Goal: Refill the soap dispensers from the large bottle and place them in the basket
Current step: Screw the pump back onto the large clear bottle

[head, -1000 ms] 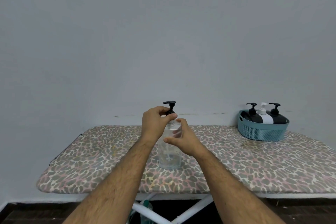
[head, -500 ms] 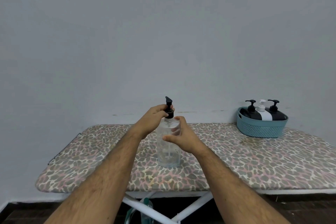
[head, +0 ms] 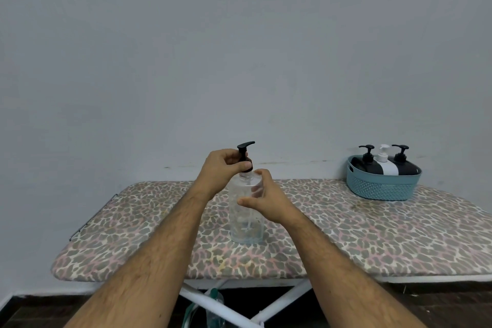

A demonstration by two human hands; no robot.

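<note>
On the board, clear dispenser stands upright.

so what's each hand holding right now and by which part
Both hold the clear dispenser standing on the board: the left hand pinches its black pump collar, and the right hand wraps the upper body.

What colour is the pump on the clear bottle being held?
Black pump on the clear bottle, seen in the head view.
</note>
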